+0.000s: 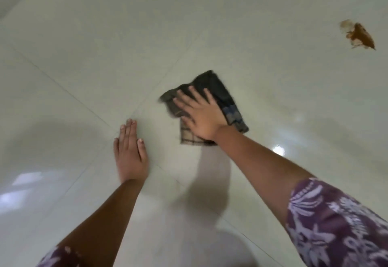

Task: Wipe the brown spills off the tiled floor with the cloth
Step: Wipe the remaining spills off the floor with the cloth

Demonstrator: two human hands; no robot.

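Observation:
A dark checked cloth [218, 90] lies folded on the pale tiled floor [105, 56] near the middle of the view. My right hand [199, 115] presses flat on top of it, fingers spread, palm down. My left hand [130, 151] rests flat on the bare tile to the left of the cloth, fingers together, holding nothing. A brown spill [360, 36] with a smeared pale edge sits far off at the upper right, well apart from the cloth. No spill shows under or beside the cloth.
Glossy tiles with thin grout lines stretch in all directions, with bright light reflections at the left and right. My purple patterned sleeves [336, 224] fill the lower corners.

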